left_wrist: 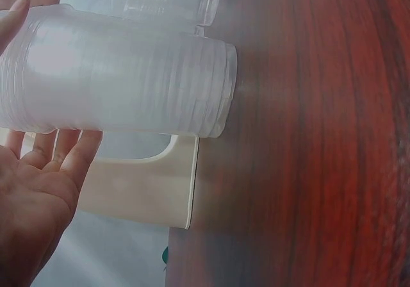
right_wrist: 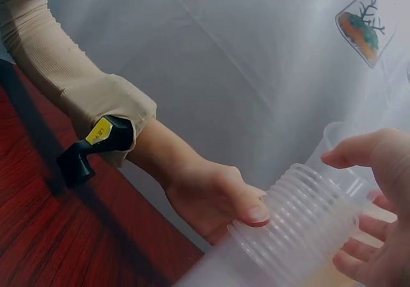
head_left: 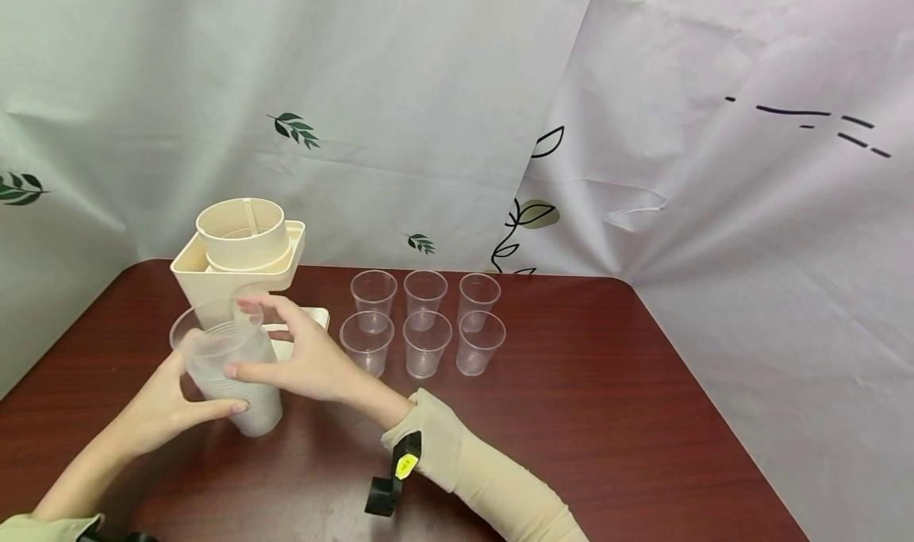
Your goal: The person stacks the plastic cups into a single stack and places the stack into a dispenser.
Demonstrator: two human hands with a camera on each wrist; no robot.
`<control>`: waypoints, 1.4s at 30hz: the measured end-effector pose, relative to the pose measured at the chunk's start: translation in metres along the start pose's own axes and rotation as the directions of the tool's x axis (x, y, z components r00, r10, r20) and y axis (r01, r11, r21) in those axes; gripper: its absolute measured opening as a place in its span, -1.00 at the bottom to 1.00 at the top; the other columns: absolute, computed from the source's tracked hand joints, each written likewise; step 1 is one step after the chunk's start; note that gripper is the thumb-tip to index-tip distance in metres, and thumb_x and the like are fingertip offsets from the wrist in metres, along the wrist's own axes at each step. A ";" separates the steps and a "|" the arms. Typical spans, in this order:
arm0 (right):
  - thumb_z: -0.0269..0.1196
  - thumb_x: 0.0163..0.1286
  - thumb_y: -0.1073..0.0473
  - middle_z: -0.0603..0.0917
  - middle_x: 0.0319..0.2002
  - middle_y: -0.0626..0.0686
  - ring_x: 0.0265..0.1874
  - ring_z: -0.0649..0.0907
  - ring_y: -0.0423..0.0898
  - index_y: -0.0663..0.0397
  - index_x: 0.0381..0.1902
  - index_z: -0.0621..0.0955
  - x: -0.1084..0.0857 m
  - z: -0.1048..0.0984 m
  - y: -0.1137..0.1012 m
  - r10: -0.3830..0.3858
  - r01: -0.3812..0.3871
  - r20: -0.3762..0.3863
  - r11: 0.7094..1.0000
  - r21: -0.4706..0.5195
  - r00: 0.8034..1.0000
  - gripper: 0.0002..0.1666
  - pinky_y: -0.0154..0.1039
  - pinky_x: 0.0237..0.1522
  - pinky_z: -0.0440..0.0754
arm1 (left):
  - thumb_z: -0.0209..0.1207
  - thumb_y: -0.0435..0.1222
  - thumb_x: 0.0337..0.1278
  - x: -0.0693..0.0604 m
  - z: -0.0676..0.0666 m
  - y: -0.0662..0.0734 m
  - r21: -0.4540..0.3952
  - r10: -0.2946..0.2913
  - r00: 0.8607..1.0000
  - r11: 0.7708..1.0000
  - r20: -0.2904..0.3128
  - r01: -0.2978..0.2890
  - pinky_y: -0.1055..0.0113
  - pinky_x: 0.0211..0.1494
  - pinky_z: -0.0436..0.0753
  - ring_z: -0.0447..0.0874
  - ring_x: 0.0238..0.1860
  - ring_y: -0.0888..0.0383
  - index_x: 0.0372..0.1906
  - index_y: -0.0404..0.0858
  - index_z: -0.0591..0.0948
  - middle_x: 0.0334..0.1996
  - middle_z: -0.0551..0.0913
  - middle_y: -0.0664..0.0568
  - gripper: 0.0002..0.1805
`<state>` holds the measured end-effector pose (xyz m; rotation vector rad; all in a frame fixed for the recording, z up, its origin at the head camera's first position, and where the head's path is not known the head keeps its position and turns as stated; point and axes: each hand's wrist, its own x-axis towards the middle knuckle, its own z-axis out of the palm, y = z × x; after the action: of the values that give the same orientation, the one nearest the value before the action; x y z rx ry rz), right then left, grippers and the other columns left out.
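My left hand (head_left: 160,407) holds a tall stack of nested clear plastic cups (head_left: 246,403), thumb on one side and fingers on the other. The stack leans, and in the left wrist view its base (left_wrist: 224,91) shows near the tabletop. At the upper end, my right hand (head_left: 307,355) grips the top cup (head_left: 207,324) between thumb and fingers. That cup (right_wrist: 339,136) sticks out beyond the close-packed rims (right_wrist: 301,216) in the right wrist view. Its lower part sits within the stack or is hidden; I cannot tell which.
Behind the stack stands a cream plastic holder (head_left: 286,268) with a round collar (head_left: 243,248) on top and a flat base (head_left: 317,317). Several clear cups (head_left: 426,347) stand upright in two rows at the middle of the brown table (head_left: 571,431). A patterned curtain (head_left: 428,90) hangs behind.
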<state>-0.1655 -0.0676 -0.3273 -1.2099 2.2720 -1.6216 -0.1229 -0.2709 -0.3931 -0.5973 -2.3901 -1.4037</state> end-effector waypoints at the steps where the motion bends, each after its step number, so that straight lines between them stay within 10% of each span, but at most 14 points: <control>1: 0.37 0.16 0.25 0.45 0.29 0.02 0.21 0.42 -0.40 0.04 0.33 0.30 0.000 0.000 0.000 -0.001 0.001 0.008 1.000 -0.006 1.000 -0.20 -0.53 0.17 0.40 | 0.44 -0.62 -0.50 0.000 0.000 0.000 -0.003 0.003 1.000 1.000 0.001 -0.003 0.71 -0.05 0.33 0.45 -0.07 0.50 0.15 -0.28 0.36 -0.07 0.50 0.32 -0.13; 25: 0.35 0.20 0.19 0.43 0.32 -0.04 0.19 0.45 -0.40 0.04 0.35 0.29 -0.005 0.003 0.009 0.069 -0.070 0.034 0.997 0.020 0.997 -0.22 -0.48 0.19 0.42 | 0.43 -0.63 -0.50 -0.002 0.001 -0.006 0.003 -0.019 1.000 1.000 -0.006 0.019 0.74 -0.04 0.28 0.37 0.01 0.58 0.35 -0.08 0.21 0.05 0.41 0.42 0.11; 42: 0.35 0.18 0.20 0.42 0.33 -0.04 0.19 0.43 -0.43 0.06 0.35 0.30 -0.010 0.006 0.014 0.053 -0.053 0.022 0.998 0.027 0.998 -0.21 -0.46 0.20 0.42 | 0.40 -0.66 -0.44 -0.002 0.001 -0.001 -0.031 -0.017 1.000 0.999 0.012 0.017 0.64 -0.20 0.45 0.47 -0.14 0.47 0.12 -0.09 0.34 -0.10 0.48 0.33 -0.12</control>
<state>-0.1635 -0.0637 -0.3454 -1.1454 2.2422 -1.6083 -0.1220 -0.2714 -0.3954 -0.5955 -2.3920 -1.4505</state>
